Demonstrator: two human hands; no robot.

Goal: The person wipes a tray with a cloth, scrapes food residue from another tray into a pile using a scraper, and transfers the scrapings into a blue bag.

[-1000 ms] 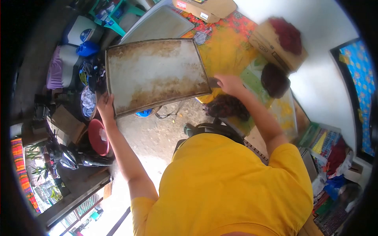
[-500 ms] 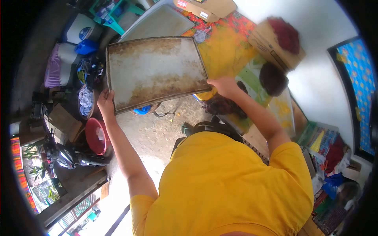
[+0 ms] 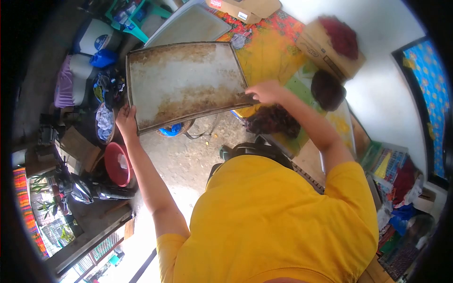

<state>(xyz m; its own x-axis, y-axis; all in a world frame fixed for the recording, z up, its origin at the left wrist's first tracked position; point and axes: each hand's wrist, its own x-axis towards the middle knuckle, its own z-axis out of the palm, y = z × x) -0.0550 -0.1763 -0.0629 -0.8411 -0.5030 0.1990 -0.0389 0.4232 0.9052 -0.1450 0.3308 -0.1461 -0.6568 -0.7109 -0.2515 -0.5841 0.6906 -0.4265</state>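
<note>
A large rectangular framed panel, pale with brown stains and a thin dark rim, is held up in front of me at a tilt. My left hand is closed around its near left corner, the fingertips showing at the rim. At the near right corner is my right hand, with the index finger stretched over the rim and the other fingers curled at the edge; its underside grip is hidden. Below that hand lies a dark reddish-brown bundle on the table.
A second pale panel lies behind. Cardboard boxes and a dark round clump sit on the patterned table cover. On the left stand a red basin, a basket of cloth and a green chair.
My right hand has shifted slightly up at the corner, and its index finger now extends over the panel. The panel and left hand have barely moved.
</note>
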